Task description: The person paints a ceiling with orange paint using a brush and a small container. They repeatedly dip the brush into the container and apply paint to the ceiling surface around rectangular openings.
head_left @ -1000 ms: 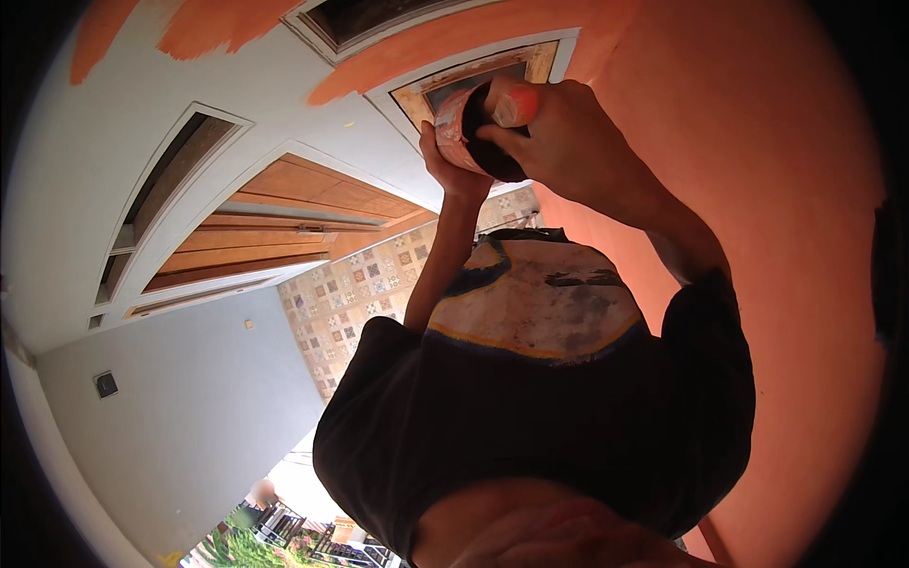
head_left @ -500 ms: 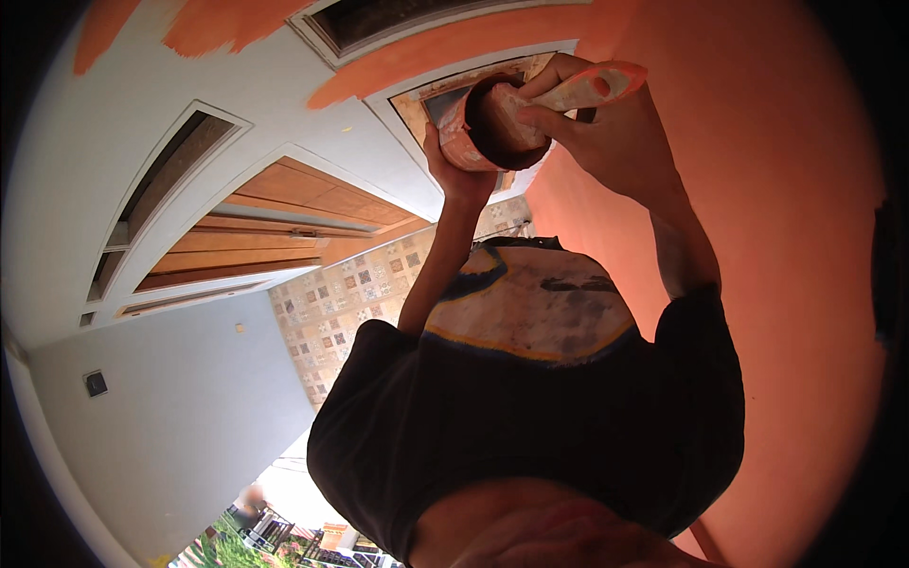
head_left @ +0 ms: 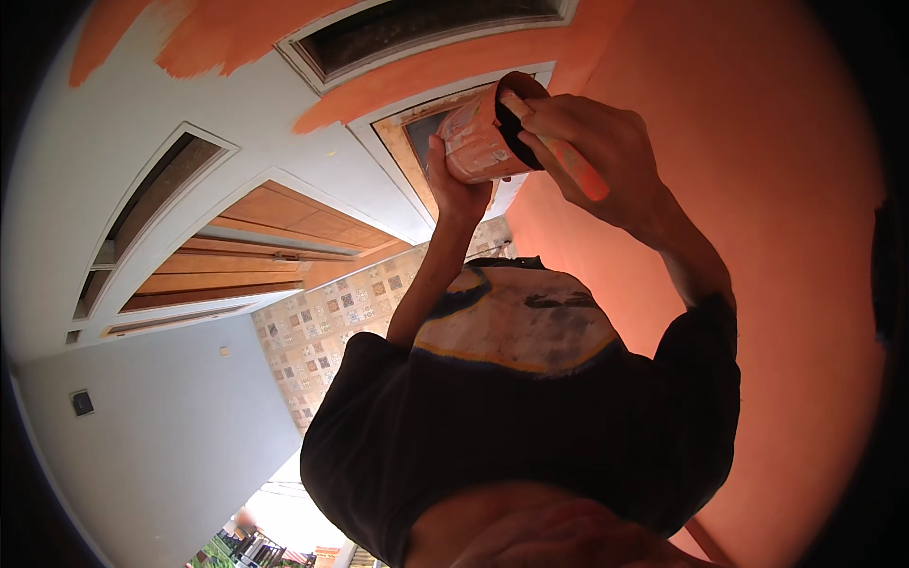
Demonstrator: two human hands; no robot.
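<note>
Head view: an orange wall (head_left: 776, 284) fills the right side of the frame, while to the left a grey wall (head_left: 142, 445) carries rough orange patches (head_left: 227, 33) along its upper edge, beside white-framed openings (head_left: 161, 204) with wooden slats and a strip of patterned tiles (head_left: 322, 331). A dark shirt with a pale printed panel (head_left: 511, 327) takes up the lower middle of the frame, and bright greenery (head_left: 213, 554) shows at the bottom left edge. High in the centre, against a framed vent (head_left: 417, 142), a paint can (head_left: 478, 137) is held tilted on its side, its dark mouth turned to the right; its outside is smeared with orange and pale paint. The left hand (head_left: 453, 185) grips the can from below, fingers wrapped closed around its body. The right hand (head_left: 592, 156) sits at the can's mouth, fingers curled tight around the paint-stained handle of a brush (head_left: 568, 161), whose far end disappears into the dark opening, the bristles hidden from sight. Both forearms rise from the shirt toward the can, the right one crossing in front of the orange wall.
</note>
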